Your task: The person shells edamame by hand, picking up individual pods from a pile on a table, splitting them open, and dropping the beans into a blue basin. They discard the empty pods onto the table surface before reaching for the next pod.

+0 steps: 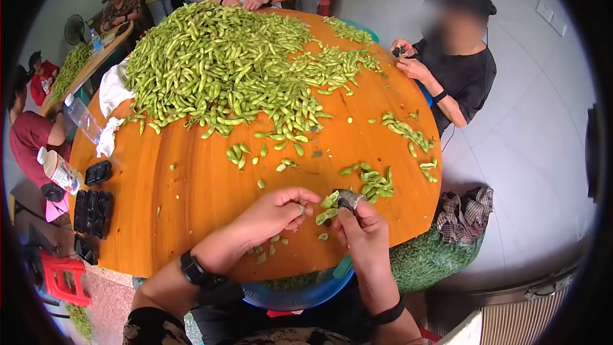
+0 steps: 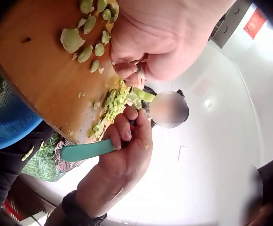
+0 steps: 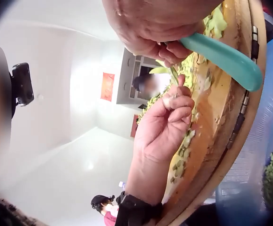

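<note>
My right hand (image 1: 365,233) grips a teal-handled tool (image 3: 228,61), its fingers curled round the handle. An opened green pod (image 1: 330,200) lies at its fingertips; the tool's working end is hidden. Just left of the pod, over the table's near edge, is my left hand (image 1: 271,215), with a ring and fingers partly curled. In the right wrist view the left hand (image 3: 162,125) has its index fingertip at the pod (image 3: 174,74); whether it pinches it cannot be told. Empty-looking pods (image 1: 375,183) lie beyond the right hand, and small green beans (image 2: 85,54) beside the left.
A large pile of pods (image 1: 211,64) covers the table's far side. Black cases (image 1: 92,213) and bottles (image 1: 60,171) stand at its left edge. A blue basket (image 1: 297,295) sits below the near edge; a full sack (image 1: 428,259) is at right. People stand or sit around.
</note>
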`<state>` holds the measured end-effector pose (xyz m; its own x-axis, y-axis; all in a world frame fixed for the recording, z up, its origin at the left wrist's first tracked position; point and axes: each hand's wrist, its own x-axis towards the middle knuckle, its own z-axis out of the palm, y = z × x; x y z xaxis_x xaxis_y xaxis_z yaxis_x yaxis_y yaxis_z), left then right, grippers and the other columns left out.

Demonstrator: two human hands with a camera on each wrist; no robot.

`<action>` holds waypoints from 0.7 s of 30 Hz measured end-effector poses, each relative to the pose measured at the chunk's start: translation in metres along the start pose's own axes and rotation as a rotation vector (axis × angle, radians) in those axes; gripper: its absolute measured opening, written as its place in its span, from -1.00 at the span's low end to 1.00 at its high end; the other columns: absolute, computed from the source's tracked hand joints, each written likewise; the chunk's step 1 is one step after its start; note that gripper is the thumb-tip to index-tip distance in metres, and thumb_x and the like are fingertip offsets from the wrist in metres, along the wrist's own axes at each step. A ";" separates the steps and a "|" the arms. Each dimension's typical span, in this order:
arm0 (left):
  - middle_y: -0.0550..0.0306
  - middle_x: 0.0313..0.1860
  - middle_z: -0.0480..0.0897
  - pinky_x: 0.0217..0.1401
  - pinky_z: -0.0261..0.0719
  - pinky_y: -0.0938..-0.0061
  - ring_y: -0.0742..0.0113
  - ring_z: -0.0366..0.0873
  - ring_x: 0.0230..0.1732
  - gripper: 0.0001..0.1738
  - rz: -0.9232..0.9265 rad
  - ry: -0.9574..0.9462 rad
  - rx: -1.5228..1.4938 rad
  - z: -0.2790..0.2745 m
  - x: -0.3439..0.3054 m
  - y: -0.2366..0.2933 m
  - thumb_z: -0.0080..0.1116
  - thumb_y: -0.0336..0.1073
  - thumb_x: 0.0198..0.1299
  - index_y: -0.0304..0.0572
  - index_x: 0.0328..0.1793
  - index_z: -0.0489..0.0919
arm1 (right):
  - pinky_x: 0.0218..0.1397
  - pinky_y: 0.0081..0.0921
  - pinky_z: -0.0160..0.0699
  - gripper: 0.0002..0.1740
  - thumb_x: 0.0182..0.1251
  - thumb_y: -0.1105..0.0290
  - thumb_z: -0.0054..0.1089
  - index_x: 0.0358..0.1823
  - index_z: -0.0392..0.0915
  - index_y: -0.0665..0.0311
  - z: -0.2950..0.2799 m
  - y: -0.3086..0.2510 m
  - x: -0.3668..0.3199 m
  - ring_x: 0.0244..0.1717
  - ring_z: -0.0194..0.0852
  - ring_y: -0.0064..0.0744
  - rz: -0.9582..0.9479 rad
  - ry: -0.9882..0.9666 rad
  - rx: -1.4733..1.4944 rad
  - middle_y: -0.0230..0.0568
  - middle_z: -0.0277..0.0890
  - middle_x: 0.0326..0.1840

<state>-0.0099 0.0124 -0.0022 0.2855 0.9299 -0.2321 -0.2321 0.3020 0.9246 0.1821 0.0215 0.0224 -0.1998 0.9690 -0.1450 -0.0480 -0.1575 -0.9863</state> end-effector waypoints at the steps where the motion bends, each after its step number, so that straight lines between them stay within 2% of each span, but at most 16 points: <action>1: 0.30 -0.21 0.51 -0.40 0.30 0.71 0.63 0.31 -0.42 -0.65 0.018 0.009 0.007 0.001 0.000 0.000 -0.13 -0.45 0.32 -0.24 0.21 0.47 | -0.54 -0.78 0.18 -0.90 0.39 0.50 0.08 -0.17 0.59 0.23 -0.001 0.001 0.000 -0.58 0.22 -0.85 -0.026 -0.006 -0.025 -0.56 0.44 -0.51; 3: 0.31 -0.24 0.51 -0.42 0.28 0.71 0.63 0.31 -0.43 -0.68 0.041 0.018 0.011 0.005 -0.001 0.004 -0.09 -0.42 0.36 -0.24 0.19 0.48 | -0.53 -0.77 0.20 -0.91 0.38 0.50 0.09 -0.19 0.58 0.25 -0.001 0.004 -0.001 -0.57 0.24 -0.85 -0.026 -0.024 -0.034 -0.55 0.45 -0.51; 5: 0.35 -0.30 0.49 -0.45 0.27 0.69 0.66 0.31 -0.43 -0.71 0.079 0.064 0.258 0.012 -0.006 0.011 -0.02 -0.26 0.42 -0.23 0.16 0.49 | -0.52 -0.76 0.23 -0.92 0.37 0.51 0.10 -0.20 0.58 0.27 0.003 0.006 -0.004 -0.56 0.26 -0.85 -0.023 -0.047 -0.040 -0.54 0.45 -0.50; 6: 0.35 -0.30 0.49 -0.45 0.27 0.69 0.66 0.31 -0.43 -0.71 0.079 0.069 0.258 0.009 -0.005 0.010 -0.02 -0.26 0.42 -0.23 0.16 0.49 | -0.51 -0.75 0.25 -0.93 0.36 0.52 0.11 -0.22 0.57 0.29 0.009 0.005 -0.007 -0.54 0.27 -0.85 -0.096 -0.048 -0.117 -0.53 0.45 -0.51; 8: 0.40 -0.32 0.48 -0.43 0.29 0.69 0.69 0.32 -0.41 -0.66 -0.027 0.013 0.186 0.002 -0.003 0.006 0.02 -0.12 0.43 -0.20 0.14 0.49 | -0.50 -0.74 0.28 -0.94 0.36 0.52 0.12 -0.24 0.57 0.32 0.013 0.007 -0.011 -0.53 0.29 -0.84 -0.166 -0.050 -0.193 -0.53 0.45 -0.52; 10: 0.41 -0.33 0.48 -0.40 0.33 0.68 0.68 0.34 -0.40 -0.69 -0.025 -0.029 0.177 -0.003 -0.003 0.005 0.07 -0.17 0.40 -0.20 0.12 0.50 | -0.48 -0.74 0.30 -0.95 0.34 0.53 0.14 -0.26 0.54 0.36 0.013 0.012 -0.012 -0.51 0.30 -0.83 -0.302 -0.056 -0.307 -0.52 0.44 -0.54; 12: 0.42 -0.33 0.48 -0.38 0.37 0.68 0.67 0.36 -0.39 -0.72 -0.021 -0.073 0.167 -0.003 -0.001 0.001 0.11 -0.22 0.38 -0.20 0.10 0.50 | -0.50 -0.73 0.28 -0.95 0.35 0.52 0.13 -0.28 0.54 0.35 0.011 0.012 -0.011 -0.52 0.28 -0.84 -0.251 -0.037 -0.241 -0.52 0.44 -0.54; 14: 0.41 -0.34 0.48 -0.31 0.45 0.64 0.62 0.42 -0.37 -0.74 0.319 -0.023 0.358 0.006 0.001 -0.011 0.20 -0.35 0.30 -0.19 0.07 0.48 | -0.52 -0.73 0.26 -0.94 0.36 0.52 0.13 -0.29 0.54 0.34 0.009 0.011 -0.010 -0.54 0.26 -0.84 -0.200 -0.019 -0.175 -0.52 0.44 -0.55; 15: 0.35 -0.32 0.49 -0.27 0.49 0.59 0.56 0.46 -0.34 -0.68 0.418 0.067 0.473 0.009 0.001 -0.011 0.26 -0.45 0.22 -0.22 0.06 0.44 | -0.54 -0.74 0.23 -0.94 0.37 0.51 0.12 -0.28 0.54 0.32 0.008 0.009 -0.010 -0.57 0.26 -0.84 -0.148 -0.029 -0.129 -0.50 0.44 -0.54; 19: 0.26 -0.27 0.53 -0.27 0.51 0.54 0.52 0.48 -0.34 -0.68 0.422 0.145 0.672 0.009 -0.004 -0.005 0.22 -0.43 0.24 -0.23 0.08 0.42 | -0.61 -0.75 0.16 -0.93 0.39 0.52 0.09 -0.22 0.56 0.29 0.008 -0.001 -0.013 -0.65 0.24 -0.80 0.027 -0.072 0.046 -0.45 0.47 -0.51; 21: 0.19 -0.27 0.56 -0.27 0.51 0.53 0.48 0.50 -0.34 -0.71 0.560 0.217 0.979 0.009 -0.005 -0.009 0.16 -0.43 0.26 -0.24 0.07 0.41 | -0.62 -0.75 0.17 -0.92 0.39 0.52 0.09 -0.19 0.56 0.29 0.009 -0.003 -0.012 -0.66 0.25 -0.78 0.048 -0.066 0.095 -0.43 0.48 -0.51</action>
<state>-0.0010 0.0034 -0.0068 0.1817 0.9276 0.3263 0.5740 -0.3695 0.7308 0.1757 0.0084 0.0278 -0.2683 0.9457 -0.1837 -0.1290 -0.2242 -0.9660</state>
